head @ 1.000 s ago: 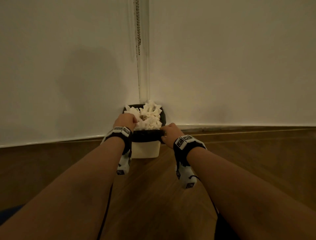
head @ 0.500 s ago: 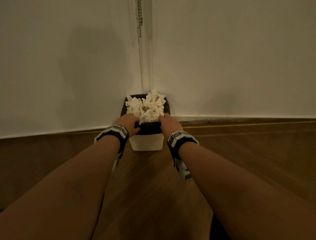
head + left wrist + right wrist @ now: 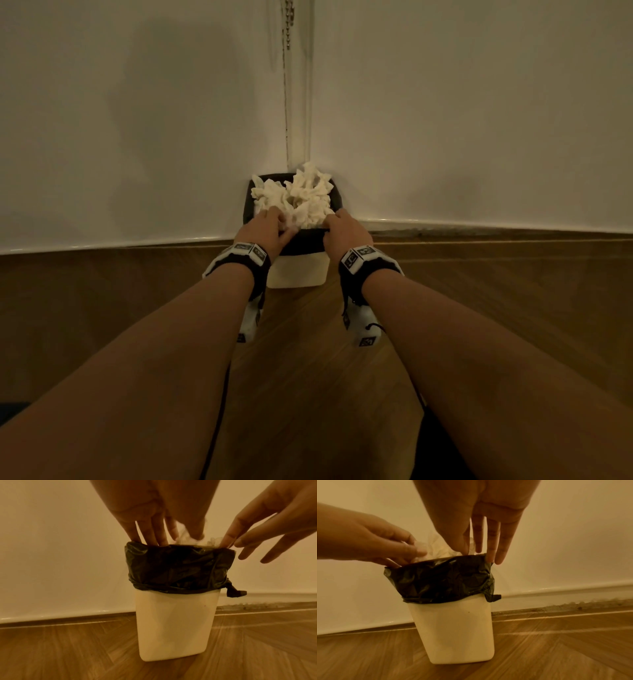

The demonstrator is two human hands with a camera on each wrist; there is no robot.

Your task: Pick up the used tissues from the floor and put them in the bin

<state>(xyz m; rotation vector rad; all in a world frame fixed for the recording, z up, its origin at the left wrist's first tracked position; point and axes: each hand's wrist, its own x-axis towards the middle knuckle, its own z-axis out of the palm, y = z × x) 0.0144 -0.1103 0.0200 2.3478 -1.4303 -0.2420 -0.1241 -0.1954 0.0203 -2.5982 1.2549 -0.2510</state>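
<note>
The left hand (image 3: pixel 265 228) has its fingers (image 3: pixel 150 534) straight and a little spread, tips pressing down on the tissues (image 3: pixel 297 198) just inside the near rim of the bin (image 3: pixel 297 272). The right hand (image 3: pixel 344 229) matches it at the rim's other near corner, fingers (image 3: pixel 489 536) extended and loose, clamped on nothing. The tissues sit heaped in the bin — mounded above its black liner (image 3: pixel 178 566). The floor (image 3: pixel 308 359) around the bin shows no tissues, so the task looks all but done — only tamping down is left.
</note>
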